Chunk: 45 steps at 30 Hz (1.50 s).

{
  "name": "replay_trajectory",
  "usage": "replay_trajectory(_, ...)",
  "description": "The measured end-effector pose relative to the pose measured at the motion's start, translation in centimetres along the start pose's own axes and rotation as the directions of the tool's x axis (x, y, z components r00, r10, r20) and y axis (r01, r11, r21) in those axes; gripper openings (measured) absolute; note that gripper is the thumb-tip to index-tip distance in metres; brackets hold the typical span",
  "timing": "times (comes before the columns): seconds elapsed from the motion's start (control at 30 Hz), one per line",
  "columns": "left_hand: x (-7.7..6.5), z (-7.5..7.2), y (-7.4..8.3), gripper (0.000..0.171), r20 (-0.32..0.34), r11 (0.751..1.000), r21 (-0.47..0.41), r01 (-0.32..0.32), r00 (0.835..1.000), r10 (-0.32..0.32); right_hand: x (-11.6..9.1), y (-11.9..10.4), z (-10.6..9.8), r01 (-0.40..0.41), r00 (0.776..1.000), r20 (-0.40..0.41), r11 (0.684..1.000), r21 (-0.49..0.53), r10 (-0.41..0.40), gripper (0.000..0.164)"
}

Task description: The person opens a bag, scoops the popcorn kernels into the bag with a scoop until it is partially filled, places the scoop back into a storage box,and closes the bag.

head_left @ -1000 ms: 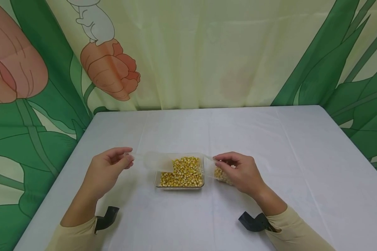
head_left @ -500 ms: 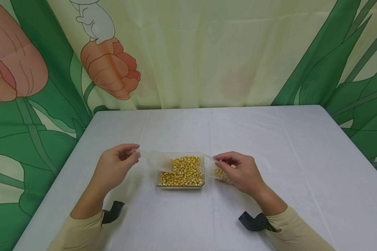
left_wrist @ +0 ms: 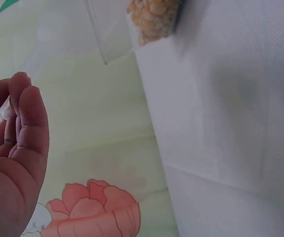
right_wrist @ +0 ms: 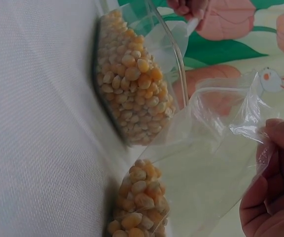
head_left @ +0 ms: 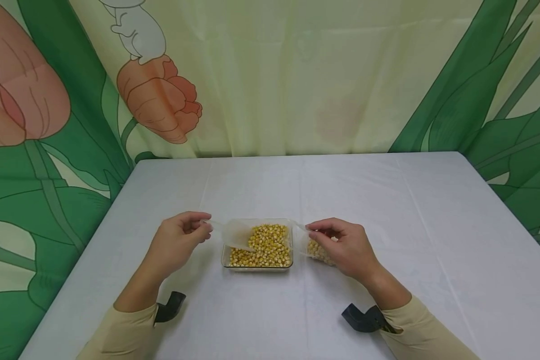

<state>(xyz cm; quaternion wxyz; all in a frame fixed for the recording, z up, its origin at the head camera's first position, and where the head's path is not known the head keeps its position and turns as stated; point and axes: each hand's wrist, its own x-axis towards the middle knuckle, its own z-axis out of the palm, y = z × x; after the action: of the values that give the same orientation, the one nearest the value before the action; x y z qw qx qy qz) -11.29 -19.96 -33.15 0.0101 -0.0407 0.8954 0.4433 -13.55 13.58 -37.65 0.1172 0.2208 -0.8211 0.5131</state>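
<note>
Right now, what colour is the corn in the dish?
Golden yellow with paler flecks; the corn shows best in the head view.

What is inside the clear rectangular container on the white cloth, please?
Yellow corn kernels are heaped in the container. In the head view, the translucent white scoop in the left hand covers its back-left part; what lies beneath cannot be seen.

I note both of the person's forearms [head_left: 139, 288] slanting inward over the table [head_left: 468, 235], beige sleeves [head_left: 425, 330] ending short of the wrists. Left hand [head_left: 180, 242], toward the table's left edge: thumb and fingertips pinched. Right hand [head_left: 345, 246]: thumb against forefinger, other fingers bent. Both hands raised, well short of the far edge.
</note>
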Motion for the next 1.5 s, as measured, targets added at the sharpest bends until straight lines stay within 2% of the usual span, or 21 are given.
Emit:
replay_trajectory(0.27, 0.3, 0.1, -0.4, 0.033, 0.054, 0.996, -0.054, 0.072, 0.996, -0.069, 0.0, 0.0, 0.0, -0.001, 1.000, 0.002, 1.000, 0.008, 0.001, 0.015)
replay_trajectory(0.53, 0.5, 0.5, -1.4, 0.033, 0.105, 0.989, -0.068, 0.130, 0.987, -0.123, -0.1, 0.0, 0.0, 0.005, 1.000, -0.001, 1.000, 0.008, -0.005, 0.015)
replay_trajectory(1.07, 1.5, 0.7, -3.0, 0.033, 0.184, 0.976, -0.156, 0.149, 0.976, -0.119, -0.1, 0.1, -0.1, -0.008, 1.000, -0.001, 1.000, 0.007, 0.008, 0.015)
replay_trajectory(1.5, 2.0, 1.8, -3.4, 0.032, 0.212, 0.973, -0.175, 0.153, 0.971, -0.115, -0.1, 0.2, -0.1, 0.002, 1.000, -0.004, 1.000, 0.012, -0.002, 0.015)
